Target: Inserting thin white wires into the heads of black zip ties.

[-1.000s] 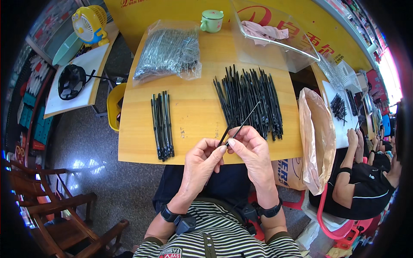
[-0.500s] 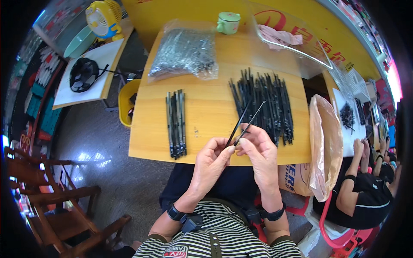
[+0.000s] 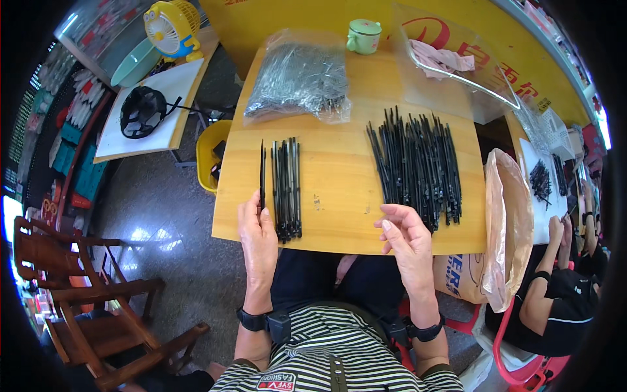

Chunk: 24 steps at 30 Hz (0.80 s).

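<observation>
My left hand (image 3: 258,232) is closed on a thin black rod (image 3: 262,166), held upright at the left of the table. Just to its right lies a narrow, neat group of similar black rods (image 3: 286,189), set side by side. Over the table's front edge hovers my right hand (image 3: 408,238), its fingers loosely bent and apart, with nothing visible in them. Beyond that hand a larger, looser pile of black rods (image 3: 418,166) covers the right part of the table. Which kind of rod these are is not clear.
A clear plastic bag (image 3: 297,78) full of thin pieces lies at the back, near a green lidded mug (image 3: 364,36). A tan lined bag (image 3: 508,228) stands against the right edge. Another person (image 3: 555,287) sits at the right. A wooden chair (image 3: 98,307) is at the left.
My hands have drawn apart from two crossed rods held between them. The left has carried a rod leftward beside the neat group; the right now shows none. The view has shifted slightly.
</observation>
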Tool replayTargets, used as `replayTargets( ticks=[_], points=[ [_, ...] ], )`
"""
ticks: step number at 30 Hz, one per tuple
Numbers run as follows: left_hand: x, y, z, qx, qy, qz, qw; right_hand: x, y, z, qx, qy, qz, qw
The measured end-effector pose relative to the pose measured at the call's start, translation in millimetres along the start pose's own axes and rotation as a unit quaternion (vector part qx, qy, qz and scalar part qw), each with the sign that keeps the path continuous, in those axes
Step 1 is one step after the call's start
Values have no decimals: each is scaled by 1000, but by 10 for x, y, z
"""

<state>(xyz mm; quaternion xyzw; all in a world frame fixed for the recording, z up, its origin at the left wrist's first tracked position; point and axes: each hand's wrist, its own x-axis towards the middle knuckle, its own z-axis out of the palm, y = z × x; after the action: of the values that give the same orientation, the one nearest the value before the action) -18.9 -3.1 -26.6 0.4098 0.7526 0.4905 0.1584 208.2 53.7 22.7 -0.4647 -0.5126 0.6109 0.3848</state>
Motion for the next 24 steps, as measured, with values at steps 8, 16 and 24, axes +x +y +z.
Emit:
replayTargets(
  ticks=[8,16,24],
  points=[
    [-70,86,154,101,-20,50,993,57,8,15,-248,79,-130,957],
    [-72,140,194,117,-34,63,991,332,10,71,-539,117,-225,804],
    [-97,221,272,68,-61,62,994,516,112,138,-671,103,-129,723]
  ],
)
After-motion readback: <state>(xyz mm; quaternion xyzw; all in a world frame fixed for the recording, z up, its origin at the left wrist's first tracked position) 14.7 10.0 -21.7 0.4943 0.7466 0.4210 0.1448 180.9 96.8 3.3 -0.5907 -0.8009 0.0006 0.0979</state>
